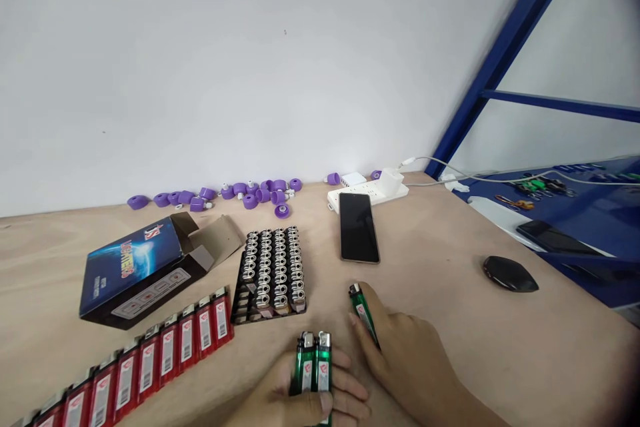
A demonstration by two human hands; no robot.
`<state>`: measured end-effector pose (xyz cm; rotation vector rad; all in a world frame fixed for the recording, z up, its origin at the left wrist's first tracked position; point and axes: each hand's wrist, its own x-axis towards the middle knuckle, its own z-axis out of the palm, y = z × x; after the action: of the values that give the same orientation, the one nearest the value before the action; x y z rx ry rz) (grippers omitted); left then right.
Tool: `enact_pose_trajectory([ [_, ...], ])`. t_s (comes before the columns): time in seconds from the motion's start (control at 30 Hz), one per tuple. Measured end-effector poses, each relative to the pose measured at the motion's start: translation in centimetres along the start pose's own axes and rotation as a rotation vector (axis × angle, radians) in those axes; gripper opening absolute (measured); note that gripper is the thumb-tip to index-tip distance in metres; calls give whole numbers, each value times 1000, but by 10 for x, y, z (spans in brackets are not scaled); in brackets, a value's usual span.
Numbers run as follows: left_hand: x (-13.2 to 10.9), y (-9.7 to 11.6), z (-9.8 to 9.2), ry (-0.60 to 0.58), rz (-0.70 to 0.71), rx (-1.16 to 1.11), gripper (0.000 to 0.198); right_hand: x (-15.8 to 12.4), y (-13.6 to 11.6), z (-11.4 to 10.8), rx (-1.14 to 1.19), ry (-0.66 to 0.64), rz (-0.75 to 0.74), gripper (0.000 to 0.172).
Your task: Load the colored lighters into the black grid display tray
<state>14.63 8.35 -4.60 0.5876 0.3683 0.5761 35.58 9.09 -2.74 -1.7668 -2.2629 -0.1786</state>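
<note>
Two green lighters lie side by side in my left hand, palm up, with the thumb pressed over their lower ends. Just to the right, my right hand grips another green lighter between thumb and fingers, low over the table. A black tray with rows of upright lighters stands beyond my left hand; part of its left column has bare slots. On the left, a slanting row of red lighters lies with labels up, running out of view at the lower left.
An open blue lighter box lies behind the red row. Purple caps are scattered along the wall. A phone leans on a white power strip. A black mouse-shaped object sits at right, near a blue surface.
</note>
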Motion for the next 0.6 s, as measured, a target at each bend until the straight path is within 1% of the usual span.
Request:
enact_pose_trajectory([
  [0.13,-5,2,0,41,-17,13,37,0,4,-6,29,76,-27,33],
  [0.2,-6,3,3,56,-27,2,37,-2,4,-12,150,126,-60,28],
  [0.27,-7,4,7,56,-49,11,37,-5,-1,-19,368,124,-86,22],
  [0.3,-7,5,10,56,-57,25,37,-7,-5,-22,494,79,-74,19],
  [0.37,-6,5,16,59,-63,70,38,-11,-14,-26,734,-88,-2,16],
  [0.43,-5,5,21,73,-40,153,40,-13,-24,-27,912,-247,99,17],
  [0.47,-5,5,22,82,-30,206,41,-13,-27,-27,972,-297,138,20],
  [0.53,-5,7,23,96,-38,307,44,-13,-32,-26,1064,-345,198,27],
  [0.6,-6,9,23,121,-86,348,44,-10,-32,-26,1165,-349,240,30],
])
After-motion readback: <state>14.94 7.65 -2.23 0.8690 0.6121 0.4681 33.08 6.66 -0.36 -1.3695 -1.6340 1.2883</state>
